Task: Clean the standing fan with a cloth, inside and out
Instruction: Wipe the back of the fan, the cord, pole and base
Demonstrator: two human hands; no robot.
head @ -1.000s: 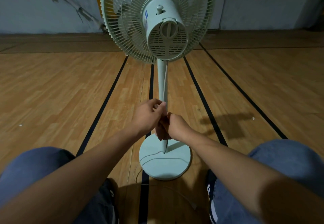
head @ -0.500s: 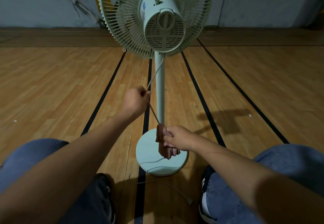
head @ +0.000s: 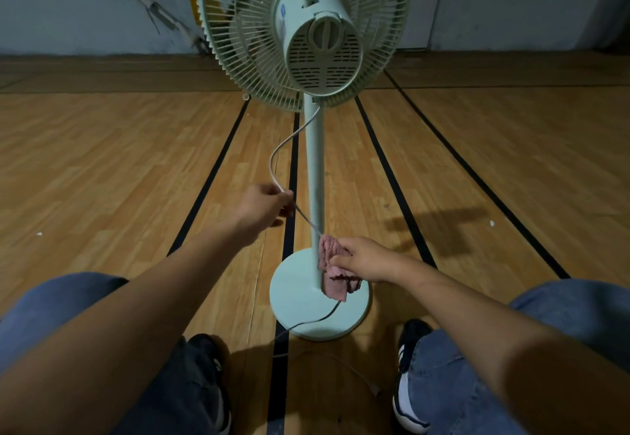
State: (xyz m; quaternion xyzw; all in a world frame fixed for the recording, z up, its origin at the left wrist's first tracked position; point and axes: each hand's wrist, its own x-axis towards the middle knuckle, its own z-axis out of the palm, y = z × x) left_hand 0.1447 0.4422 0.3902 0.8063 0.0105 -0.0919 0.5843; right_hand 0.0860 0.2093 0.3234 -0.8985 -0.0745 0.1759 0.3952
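Fan: the standing fan (head: 315, 175) stands upright on the wooden floor (head: 102, 162) in front of the seated person, its motor housing (head: 318, 35) turned toward the camera.
Base: the round base (head: 300, 312) sits between the person's two shoes.
Cord: the power cord (head: 276, 151) leaves the pole just below the housing, loops left, then runs down to the cloth and out across the base.
Left hand: the left hand (head: 264, 204) has its grip pinched on the cord, left of the pole.
Right hand: the right hand (head: 363, 259) has its grip closed around the pink cloth (head: 332, 276), which wraps the cord just beside the pole's lower end, above the base.
Surroundings: black lines cross the floor; a grey wall (head: 68, 5) stands behind.
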